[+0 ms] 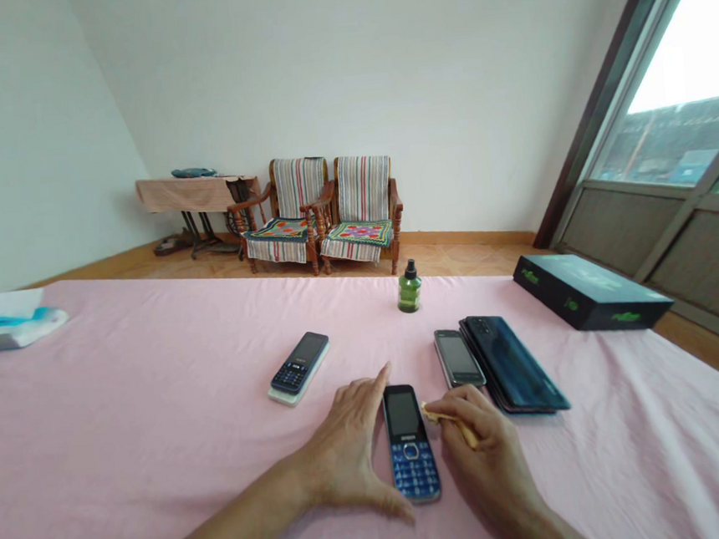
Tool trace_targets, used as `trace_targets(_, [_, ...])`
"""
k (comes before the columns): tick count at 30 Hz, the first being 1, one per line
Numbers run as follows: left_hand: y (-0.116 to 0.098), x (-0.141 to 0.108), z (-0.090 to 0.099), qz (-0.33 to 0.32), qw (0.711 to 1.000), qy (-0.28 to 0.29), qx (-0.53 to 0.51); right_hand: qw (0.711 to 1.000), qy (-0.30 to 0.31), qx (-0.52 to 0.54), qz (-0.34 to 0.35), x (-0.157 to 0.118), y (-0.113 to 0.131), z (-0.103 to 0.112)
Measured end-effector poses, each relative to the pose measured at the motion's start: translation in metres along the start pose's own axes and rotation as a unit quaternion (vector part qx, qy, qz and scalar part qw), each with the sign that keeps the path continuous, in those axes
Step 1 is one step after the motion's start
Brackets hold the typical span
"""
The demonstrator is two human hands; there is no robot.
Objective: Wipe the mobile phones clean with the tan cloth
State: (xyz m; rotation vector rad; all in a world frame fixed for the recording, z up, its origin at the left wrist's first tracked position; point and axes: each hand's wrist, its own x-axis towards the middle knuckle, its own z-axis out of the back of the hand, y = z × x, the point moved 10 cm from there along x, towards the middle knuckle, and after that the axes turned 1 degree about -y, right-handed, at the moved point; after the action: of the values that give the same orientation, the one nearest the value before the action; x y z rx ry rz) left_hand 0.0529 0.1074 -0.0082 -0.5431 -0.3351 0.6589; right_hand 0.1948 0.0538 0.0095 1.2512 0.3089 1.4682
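Note:
A blue-and-black keypad phone [414, 466] lies face up on the pink cloth right in front of me. My left hand [343, 451] spans it from the left, fingertips at its top end and thumb at its bottom end, steadying it. In my right hand [485, 451] a small folded yellow cloth [452, 423] is pinched, its tip close to the phone's right edge. Whether the cloth touches the phone I cannot tell. Part of the cloth is hidden by my fingers.
Left of my hands, a keypad phone [301, 360] lies on a white one. To the right are a small grey phone [459, 356] and a stack topped by a dark blue smartphone [515, 361]. Beyond stand a green spray bottle [409, 290], a black box [588, 287] and a tissue pack [9, 327].

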Motion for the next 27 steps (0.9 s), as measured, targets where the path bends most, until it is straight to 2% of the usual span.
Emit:
trace_targets(3, [0.000,0.000,0.000,0.011,1.000,0.002,0.004,1.000,0.006,-0.008,0.006,0.006,0.007,-0.001])
trace_targets(7, [-0.004,0.002,0.005,0.007,1.000,-0.010,0.013,0.996,0.060,-0.054,0.041,0.027,0.020,-0.020])
trace_targets(13, [-0.007,0.004,0.010,0.000,0.999,-0.035,0.022,0.989,0.074,-0.116,0.058,0.050,0.009,-0.048])
trace_targets(18, [-0.008,0.005,0.009,0.008,0.999,-0.029,0.035,0.984,0.107,-0.111,0.085,0.043,0.008,-0.058])
trace_targets(23, [-0.011,0.006,0.011,0.003,0.999,-0.030,0.015,0.981,0.148,-0.086,0.096,0.020,0.030,-0.062])
trace_targets(27, [-0.008,0.006,0.011,-0.003,1.000,-0.025,0.003,0.980,0.184,-0.005,0.076,0.014,0.040,-0.066])
